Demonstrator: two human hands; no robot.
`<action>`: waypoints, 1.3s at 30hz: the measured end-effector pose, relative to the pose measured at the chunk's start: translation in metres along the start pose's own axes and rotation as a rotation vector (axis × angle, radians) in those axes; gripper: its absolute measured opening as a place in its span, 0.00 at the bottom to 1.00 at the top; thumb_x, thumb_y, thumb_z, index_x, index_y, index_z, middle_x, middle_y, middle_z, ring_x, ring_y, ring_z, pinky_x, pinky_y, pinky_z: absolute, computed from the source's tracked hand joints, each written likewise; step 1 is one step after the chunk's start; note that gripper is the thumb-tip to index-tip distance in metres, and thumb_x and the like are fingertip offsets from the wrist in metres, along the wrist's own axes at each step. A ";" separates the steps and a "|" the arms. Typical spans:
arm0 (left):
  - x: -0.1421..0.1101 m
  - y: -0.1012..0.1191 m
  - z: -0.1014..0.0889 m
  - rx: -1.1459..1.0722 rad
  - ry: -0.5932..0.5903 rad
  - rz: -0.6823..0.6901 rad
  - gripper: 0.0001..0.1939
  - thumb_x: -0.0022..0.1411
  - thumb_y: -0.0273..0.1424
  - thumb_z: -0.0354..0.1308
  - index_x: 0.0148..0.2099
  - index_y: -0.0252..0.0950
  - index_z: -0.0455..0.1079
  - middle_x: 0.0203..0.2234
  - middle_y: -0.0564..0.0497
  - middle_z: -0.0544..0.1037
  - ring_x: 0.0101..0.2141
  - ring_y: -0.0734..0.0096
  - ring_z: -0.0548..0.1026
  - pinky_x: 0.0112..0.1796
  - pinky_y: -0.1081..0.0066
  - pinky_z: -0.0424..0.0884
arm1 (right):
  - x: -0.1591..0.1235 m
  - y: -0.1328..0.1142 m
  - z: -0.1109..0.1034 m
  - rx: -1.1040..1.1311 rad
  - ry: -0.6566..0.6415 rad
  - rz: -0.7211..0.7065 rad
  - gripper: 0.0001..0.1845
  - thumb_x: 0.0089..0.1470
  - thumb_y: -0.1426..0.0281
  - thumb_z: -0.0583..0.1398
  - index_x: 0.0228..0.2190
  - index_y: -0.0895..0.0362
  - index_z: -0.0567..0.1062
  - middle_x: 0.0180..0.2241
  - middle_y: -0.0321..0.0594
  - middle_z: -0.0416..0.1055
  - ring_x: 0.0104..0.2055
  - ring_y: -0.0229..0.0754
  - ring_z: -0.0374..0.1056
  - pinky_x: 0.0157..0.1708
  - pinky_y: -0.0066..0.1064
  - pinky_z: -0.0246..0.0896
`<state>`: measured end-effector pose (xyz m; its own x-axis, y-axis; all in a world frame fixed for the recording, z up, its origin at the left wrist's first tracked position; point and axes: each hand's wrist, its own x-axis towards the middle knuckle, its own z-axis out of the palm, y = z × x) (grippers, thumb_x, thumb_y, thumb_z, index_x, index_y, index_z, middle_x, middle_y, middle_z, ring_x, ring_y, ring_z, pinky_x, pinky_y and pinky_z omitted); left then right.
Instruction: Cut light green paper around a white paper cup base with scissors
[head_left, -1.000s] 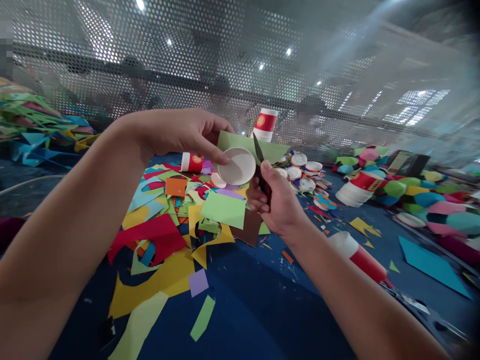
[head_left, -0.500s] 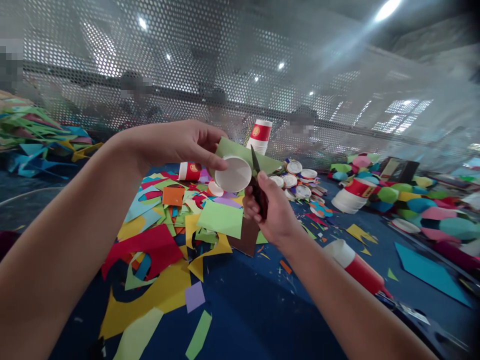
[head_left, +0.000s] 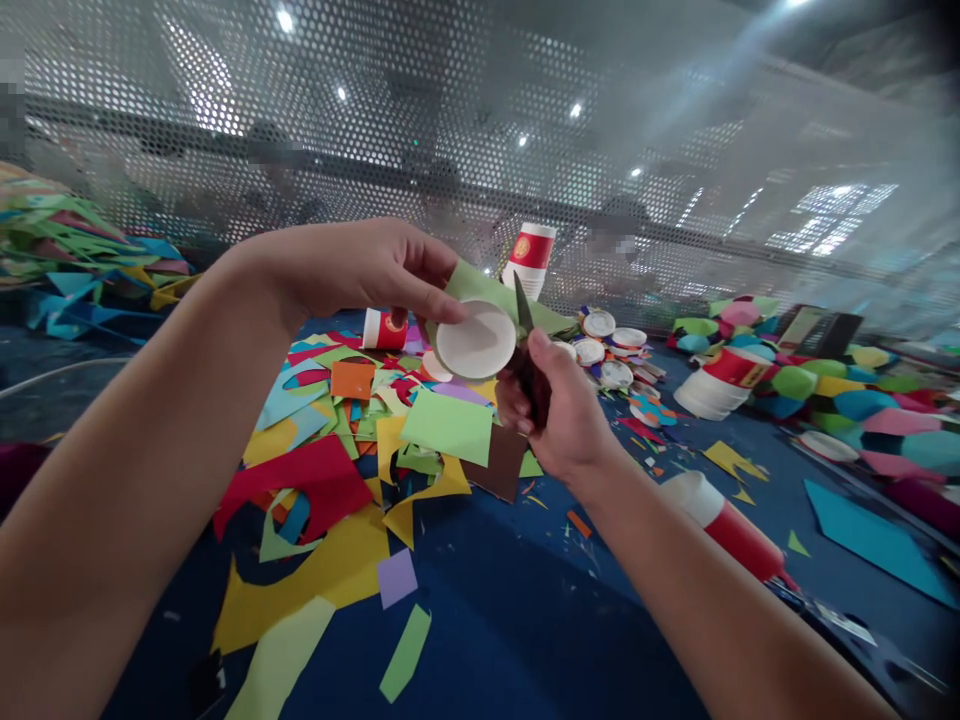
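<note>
Above the blue surface (head_left: 495, 610), the left hand (head_left: 367, 265) pinches a round white paper disc (head_left: 478, 342) against a dull green paper sheet (head_left: 478, 286); the right hand (head_left: 562, 415) grips dark metal scissors (head_left: 523, 306). Cutting looks unfinished: green extends past the disc's upper right, none shows below.

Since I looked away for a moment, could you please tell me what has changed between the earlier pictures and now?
The green paper has turned, its right end tipping lower. Nothing was taken up or let go: the left hand keeps the paper and white round piece, the right hand the scissors. The stacked cups and lilac square stayed put.
</note>
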<state>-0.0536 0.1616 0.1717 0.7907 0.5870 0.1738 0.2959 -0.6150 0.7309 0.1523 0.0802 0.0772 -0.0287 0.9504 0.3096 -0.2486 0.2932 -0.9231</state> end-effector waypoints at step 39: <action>0.006 -0.003 0.005 -0.026 0.077 -0.056 0.16 0.57 0.42 0.70 0.36 0.34 0.78 0.28 0.54 0.78 0.41 0.56 0.82 0.48 0.53 0.79 | 0.001 0.002 -0.001 0.000 0.009 0.064 0.32 0.40 0.41 0.70 0.18 0.56 0.69 0.10 0.25 0.53 0.10 0.26 0.43 0.13 0.24 0.39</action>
<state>-0.0475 0.1643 0.1670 0.7296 0.6593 0.1817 0.3239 -0.5671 0.7573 0.1529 0.0820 0.0754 -0.0361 0.9681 0.2479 -0.2464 0.2318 -0.9410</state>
